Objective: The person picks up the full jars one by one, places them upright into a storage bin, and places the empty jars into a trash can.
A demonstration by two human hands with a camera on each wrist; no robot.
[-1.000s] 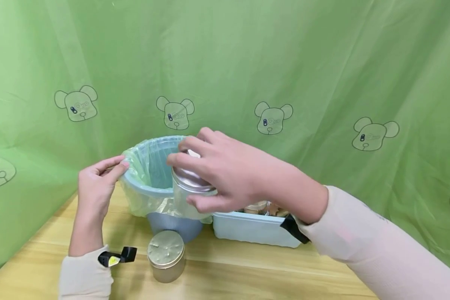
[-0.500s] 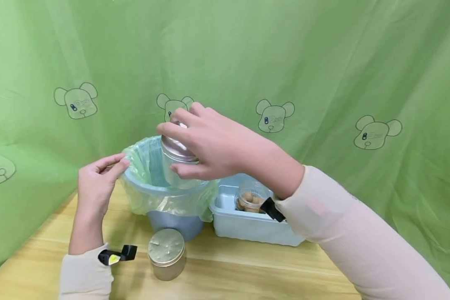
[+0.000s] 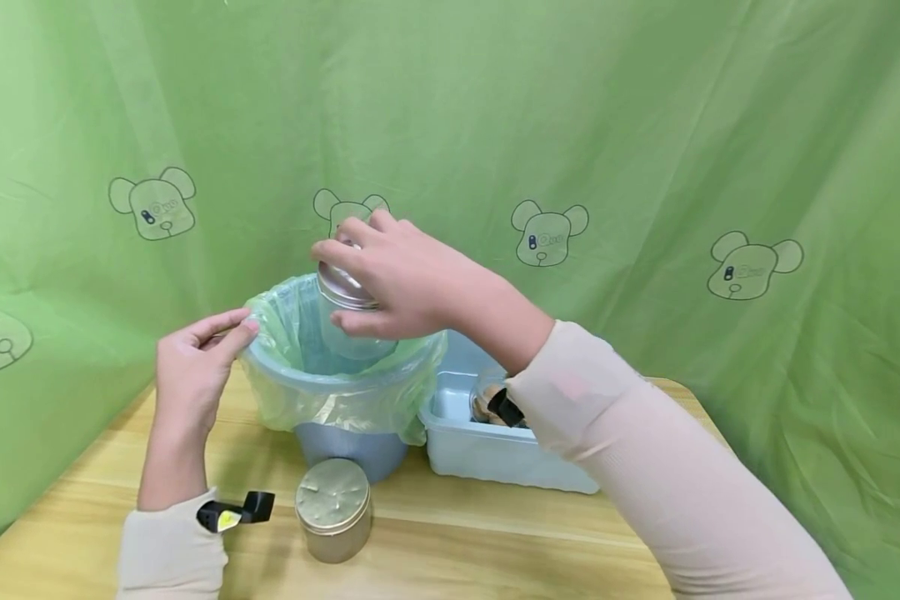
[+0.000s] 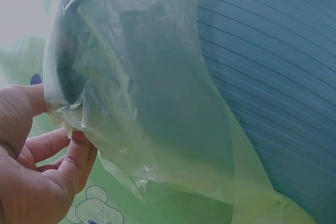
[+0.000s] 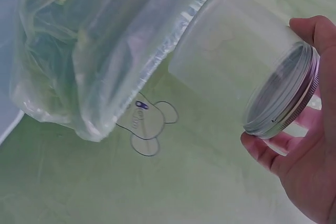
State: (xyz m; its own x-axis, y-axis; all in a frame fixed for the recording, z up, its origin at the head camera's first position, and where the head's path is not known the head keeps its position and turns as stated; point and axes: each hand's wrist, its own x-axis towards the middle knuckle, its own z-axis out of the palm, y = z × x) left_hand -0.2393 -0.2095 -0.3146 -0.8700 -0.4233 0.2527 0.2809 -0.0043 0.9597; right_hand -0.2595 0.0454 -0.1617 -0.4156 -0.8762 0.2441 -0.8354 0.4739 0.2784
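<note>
My left hand [image 3: 198, 358] pinches the edge of a translucent green bin bag [image 3: 330, 408] at the left rim of a blue bin [image 3: 348, 450]. In the left wrist view, thumb and fingertips meet on the bag's folded edge, and the bag hangs over the bin's ribbed side. My right hand [image 3: 412, 279] grips a clear jar [image 5: 226, 56] by its silver metal lid [image 5: 296, 98]. From the head view, the jar is over the bin's mouth, slightly tilted, its lower part within the rim's outline. Inside the jar I see no contents.
A second jar [image 3: 335, 512] with a dented silver lid stands on the wooden table [image 3: 495, 550] before the bin. Right of the bin sits a light-blue tray [image 3: 506, 462], holding a clear container [image 3: 483, 400] of brown round items. A green curtain [image 3: 450, 108] hangs behind.
My right hand has carried the jar left and back from the bin's front right edge to over its mouth. The left hand has stayed on the bag.
</note>
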